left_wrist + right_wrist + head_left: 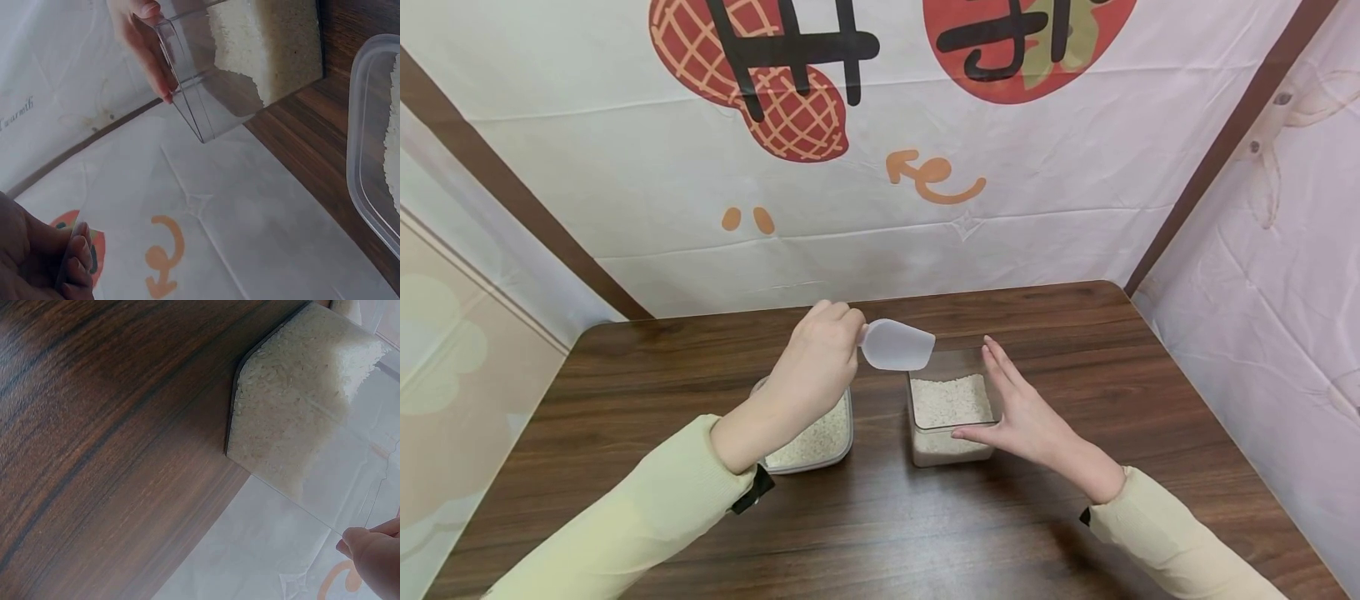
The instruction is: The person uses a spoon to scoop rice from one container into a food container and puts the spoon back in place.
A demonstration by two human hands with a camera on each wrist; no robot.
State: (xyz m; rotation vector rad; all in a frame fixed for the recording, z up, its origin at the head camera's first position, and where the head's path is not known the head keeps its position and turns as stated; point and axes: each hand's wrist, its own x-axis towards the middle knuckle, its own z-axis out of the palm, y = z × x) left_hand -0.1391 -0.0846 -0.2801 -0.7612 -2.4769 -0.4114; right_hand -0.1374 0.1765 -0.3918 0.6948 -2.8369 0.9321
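Note:
My left hand (820,354) grips the handle of a whitish translucent scoop (898,346). The scoop's bowl hangs tilted above the left rear side of a clear square container (917,454); whether any grains are in it I cannot tell. White rice (951,402) fills the lower part of that container. At its right side my right hand (1030,421) holds the rim, thumb at the front and fingers toward the back. Partly hidden under my left forearm is a shallow clear tub (357,125), which also contains rice (812,442).
Both containers stand on a dark wood-grain table (880,533). Behind its far edge hangs a white printed cloth (865,258), and another pale cloth (1262,275) borders the right side.

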